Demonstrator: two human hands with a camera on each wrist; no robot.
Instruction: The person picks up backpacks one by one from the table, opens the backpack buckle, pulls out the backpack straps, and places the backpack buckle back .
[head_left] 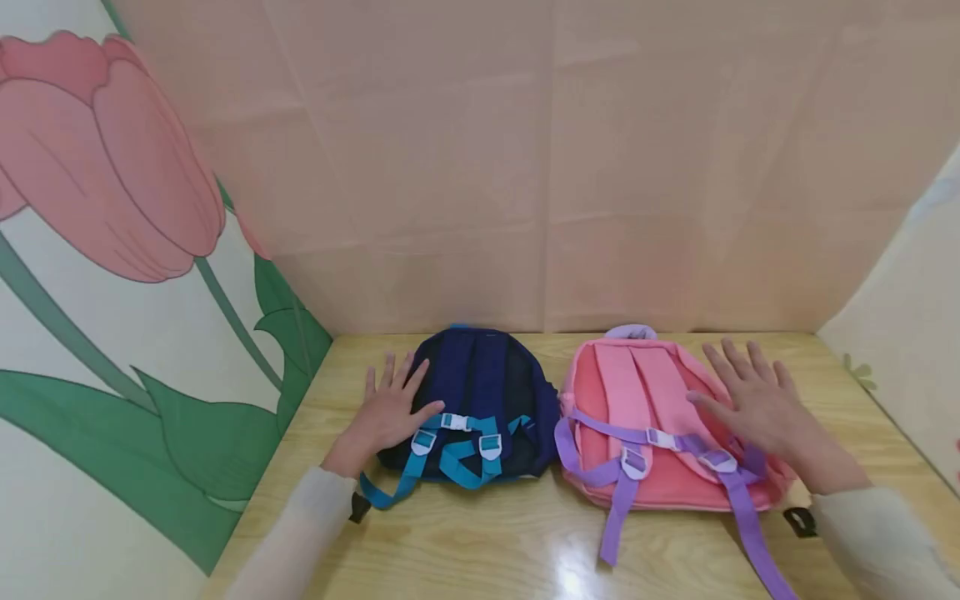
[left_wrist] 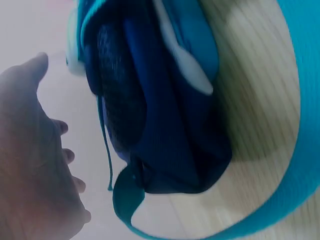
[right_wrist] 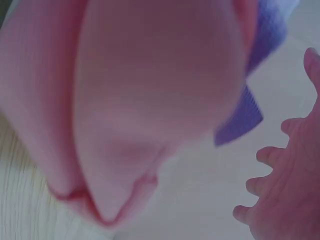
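Two small backpacks lie side by side, straps facing up. The navy backpack (head_left: 480, 375) has teal webbing with white buckles; in the left wrist view its side (left_wrist: 170, 120) fills the middle. My left hand (head_left: 390, 412) is spread with straight fingers over its left edge, holding nothing. To the right is the pink backpack (head_left: 652, 392) with purple straps (head_left: 618, 508) and a lilac top handle. Above its right edge my right hand (head_left: 761, 408) is spread, fingers straight, gripping nothing. Whether either hand touches a bag is unclear; both wrist views show a gap.
The bags lie on a light wood-grain table (head_left: 450, 550). Behind it hangs a creased pinkish-beige sheet (head_left: 540, 167). On the left is a panel with a large tulip print (head_left: 112, 158), and on the right a pale panel (head_left: 915, 333).
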